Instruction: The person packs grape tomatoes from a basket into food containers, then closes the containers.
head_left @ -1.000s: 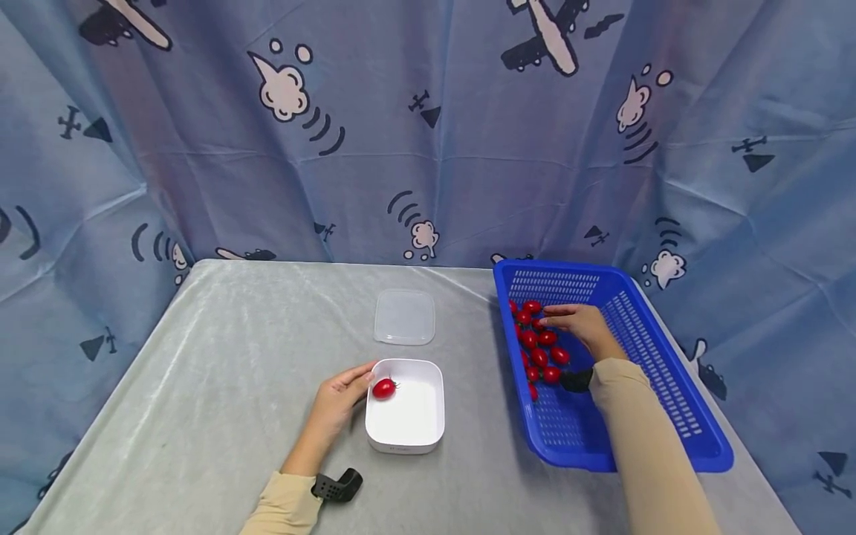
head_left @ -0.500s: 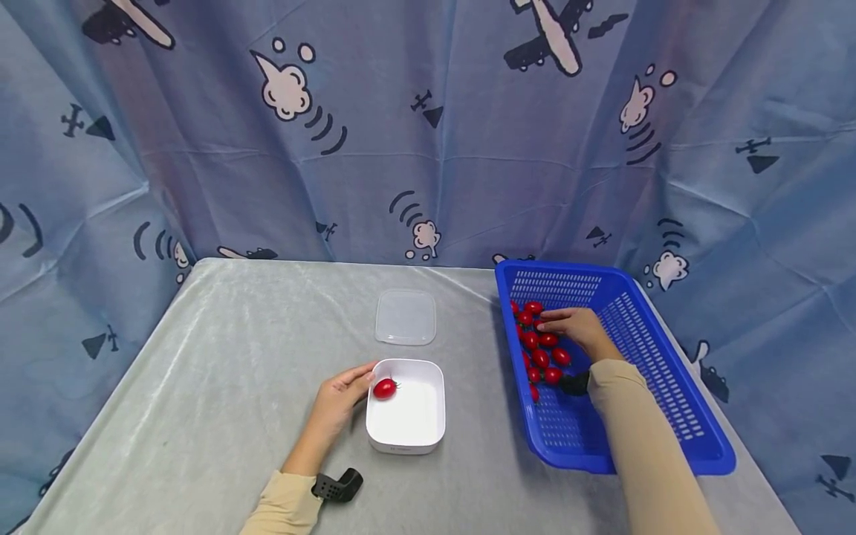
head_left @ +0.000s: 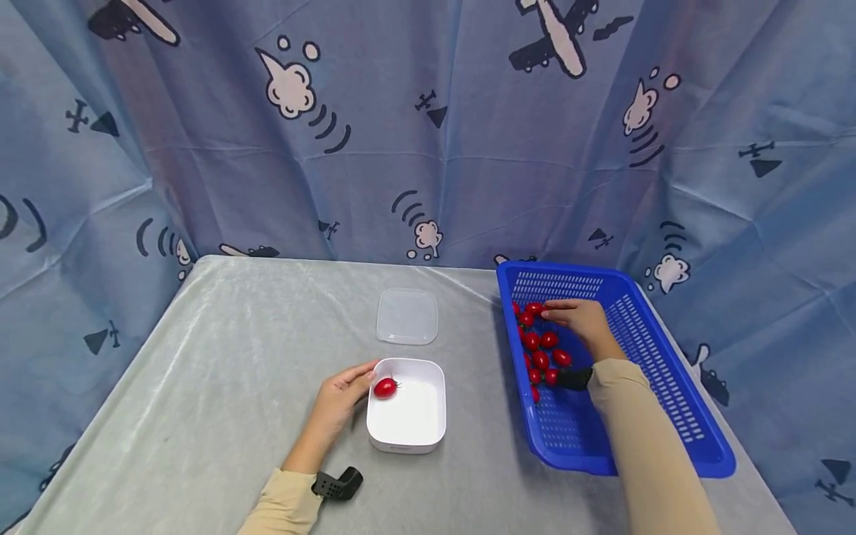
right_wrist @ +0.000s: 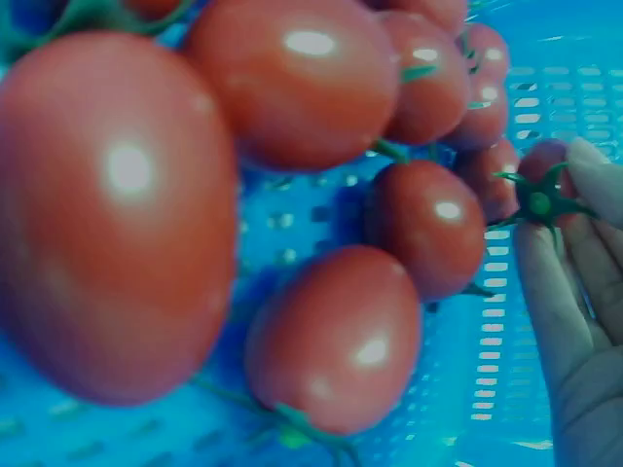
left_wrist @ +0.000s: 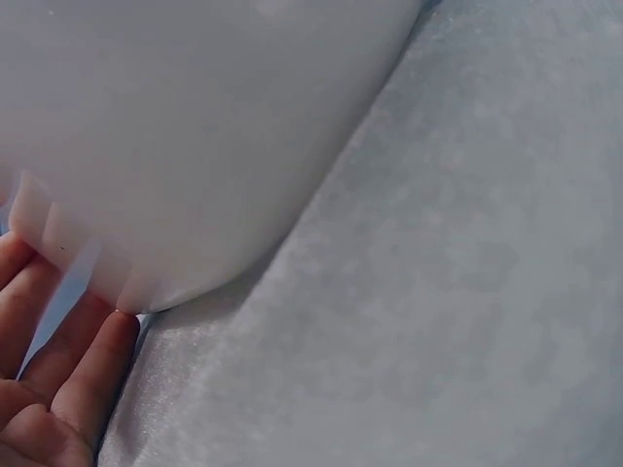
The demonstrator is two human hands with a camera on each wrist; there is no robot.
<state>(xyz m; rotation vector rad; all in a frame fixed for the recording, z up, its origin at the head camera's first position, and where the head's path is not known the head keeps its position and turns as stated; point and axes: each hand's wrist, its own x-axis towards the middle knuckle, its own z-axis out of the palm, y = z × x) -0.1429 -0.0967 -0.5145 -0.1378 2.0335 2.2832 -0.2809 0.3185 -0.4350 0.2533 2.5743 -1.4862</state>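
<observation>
Basket (head_left: pixel 562 427) stood with the box (head_left: pixel 413 412) to its left, the left hand (head_left: pixel 334 403) touching that box with extended fingers. Inside the basket, the right hand (head_left: pixel 583 323) had shifted slightly farther back, pinching one tomato (right_wrist: pixel 543 161), apparently freed.

Honestly can't pin down what kind of building this is, but the spot itself looks like a makeshift curtained-off booth. A creased blue fabric curtain (head_left: pixel 361 186) printed with cartoon planes (head_left: pixel 558 37) and puffy white clouds (head_left: pixel 290 89) hangs across the back and down both sides, hiding whatever room is behind it. Print's kinda kid's-bedroom, tbh. Inside is a pale grey, slightly shiny cloth-covered table (head_left: pixel 221 386). The only kitcheny hints are the blue perforated plastic basket (head_left: pixel 568 459) of small oval red tomatoes (head_left: pixel 539 360), the square white food tub (head_left: pixel 411 416) and a clear square lid (head_left: pixel 406 317).
</observation>
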